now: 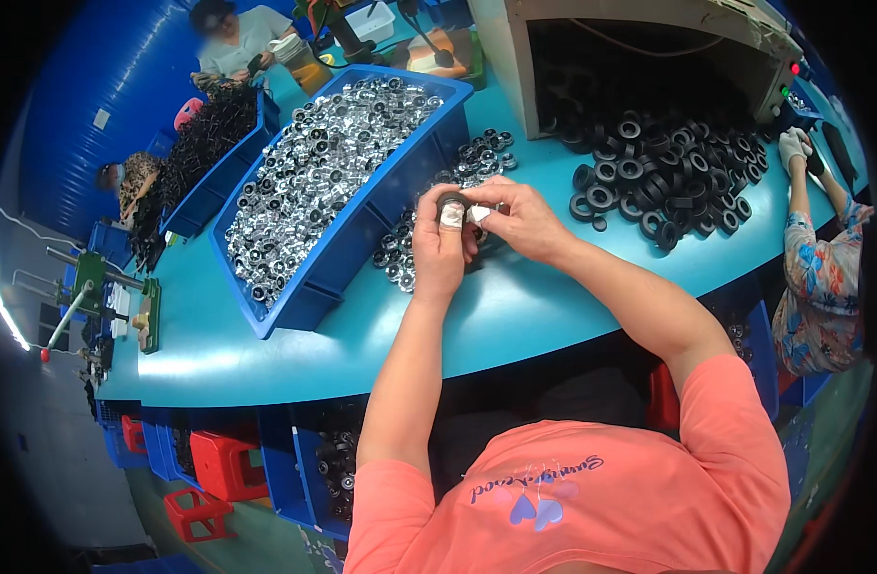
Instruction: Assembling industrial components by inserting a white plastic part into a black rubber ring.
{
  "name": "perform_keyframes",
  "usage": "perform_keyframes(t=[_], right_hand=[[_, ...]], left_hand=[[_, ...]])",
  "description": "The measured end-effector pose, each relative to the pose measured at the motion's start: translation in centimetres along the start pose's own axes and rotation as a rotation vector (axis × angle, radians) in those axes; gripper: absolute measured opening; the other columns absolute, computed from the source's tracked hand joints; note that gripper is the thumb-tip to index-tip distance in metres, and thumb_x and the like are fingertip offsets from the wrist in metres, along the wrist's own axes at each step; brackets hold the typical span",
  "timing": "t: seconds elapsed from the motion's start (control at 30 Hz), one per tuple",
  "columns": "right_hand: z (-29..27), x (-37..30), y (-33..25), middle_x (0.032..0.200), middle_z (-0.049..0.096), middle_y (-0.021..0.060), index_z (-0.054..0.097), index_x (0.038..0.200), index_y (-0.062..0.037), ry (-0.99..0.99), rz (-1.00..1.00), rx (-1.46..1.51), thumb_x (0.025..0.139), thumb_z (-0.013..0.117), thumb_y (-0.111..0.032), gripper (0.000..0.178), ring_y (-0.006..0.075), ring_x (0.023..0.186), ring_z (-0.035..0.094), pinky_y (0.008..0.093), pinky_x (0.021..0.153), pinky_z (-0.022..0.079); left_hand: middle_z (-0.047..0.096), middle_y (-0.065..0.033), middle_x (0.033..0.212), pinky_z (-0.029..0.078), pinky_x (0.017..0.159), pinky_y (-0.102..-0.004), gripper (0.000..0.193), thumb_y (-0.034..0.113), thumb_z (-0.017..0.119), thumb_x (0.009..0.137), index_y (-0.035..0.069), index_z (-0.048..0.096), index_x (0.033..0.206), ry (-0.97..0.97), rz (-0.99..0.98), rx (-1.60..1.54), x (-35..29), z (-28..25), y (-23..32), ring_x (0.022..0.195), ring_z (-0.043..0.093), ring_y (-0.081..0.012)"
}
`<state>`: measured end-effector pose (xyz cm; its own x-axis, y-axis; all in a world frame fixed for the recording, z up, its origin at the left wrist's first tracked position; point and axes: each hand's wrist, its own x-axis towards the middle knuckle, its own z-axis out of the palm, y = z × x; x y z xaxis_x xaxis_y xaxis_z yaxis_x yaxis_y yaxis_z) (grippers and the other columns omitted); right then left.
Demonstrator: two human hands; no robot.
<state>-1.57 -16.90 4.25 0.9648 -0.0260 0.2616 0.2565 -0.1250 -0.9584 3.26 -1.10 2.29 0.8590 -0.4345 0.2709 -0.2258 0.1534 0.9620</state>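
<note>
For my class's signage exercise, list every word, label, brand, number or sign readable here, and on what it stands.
Coral shirt: dark script lettering above printed hearts, wording not copied here.
White patch on the blue wall: too small to read.
No other lettering is legible.

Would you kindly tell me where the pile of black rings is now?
In the head view, the pile of black rings lies on the teal tabletop, to the right of the right hand, at the opening of the beige machine.
</note>
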Motion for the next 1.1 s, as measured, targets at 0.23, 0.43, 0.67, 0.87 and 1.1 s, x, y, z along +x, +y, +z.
perform_keyframes(t=[0.23, 0.43, 0.67, 0.87, 1.1], right_hand=[[-0.1, -0.1, -0.1, 0.096, 0.061, 0.008, 0.073, 0.12, -0.006, 0.005, -0.007, 0.089, 0.091, 0.066, -0.008, 0.029, 0.0163, 0.087, 0.062, 0.0303, 0.076, 0.052], [0.9, -0.8, 0.3, 0.087, 0.06, 0.006, 0.073, 0.118, -0.0043, 0.051, -0.105, -0.09, 0.09, 0.068, -0.009, 0.029, 0.0163, 0.082, 0.061, 0.03, 0.073, 0.051], [0.6, 0.2, 1.1, 0.098, 0.068, 0.0063, 0.069, 0.124, -0.0013, 0.006, 0.014, 0.102, 0.091, 0.067, -0.009, 0.033, 0.0143, 0.084, 0.065, 0.0285, 0.077, 0.054], [-1.8, 1.1, 0.7, 0.104, 0.071, 0.0072, 0.064, 0.129, 0.0017, -0.055, 0.196, 0.399, 0.093, 0.06, -0.005, 0.037, 0.0106, 0.085, 0.066, 0.0259, 0.077, 0.054], [-0.8, 0.9, 0.5, 0.098, 0.067, 0.0048, 0.067, 0.116, 0.0014, 0.035, 0.213, 0.356, 0.087, 0.067, -0.004, 0.029, 0.0096, 0.084, 0.063, 0.0247, 0.073, 0.054]], left_hand=[[0.056, 0.0001, 0.076, 0.042, 0.048, -0.0208, 0.024, 0.021, 0.051, 0.107, 0.011, 0.056, 0.128, 0.016, -0.041, -0.035, 0.1, 0.2, 0.3, 0.057, 0.05, -0.005], [0.056, 0.0023, 0.078, 0.039, 0.048, -0.0194, 0.019, 0.014, 0.053, 0.105, 0.01, 0.061, 0.122, 0.124, -0.006, 0.002, -0.1, 0.4, 0.0, 0.058, 0.047, -0.0026], [0.058, 0.0007, 0.081, 0.037, 0.049, -0.0192, 0.034, 0.007, 0.054, 0.102, 0.011, 0.057, 0.136, 0.056, -0.174, -0.139, 0.0, -0.3, 0.7, 0.061, 0.047, -0.0035], [0.062, -0.0059, 0.109, 0.047, 0.056, -0.0217, 0.064, 0.003, 0.063, 0.095, 0.01, 0.037, 0.153, -0.073, -0.084, -0.17, -0.2, 0.9, 2.1, 0.082, 0.06, -0.0101], [0.063, -0.0066, 0.114, 0.046, 0.052, -0.0207, 0.065, 0.001, 0.065, 0.092, 0.008, 0.04, 0.151, -0.067, -0.11, -0.036, -0.2, 1.0, 0.9, 0.084, 0.061, -0.0091]])
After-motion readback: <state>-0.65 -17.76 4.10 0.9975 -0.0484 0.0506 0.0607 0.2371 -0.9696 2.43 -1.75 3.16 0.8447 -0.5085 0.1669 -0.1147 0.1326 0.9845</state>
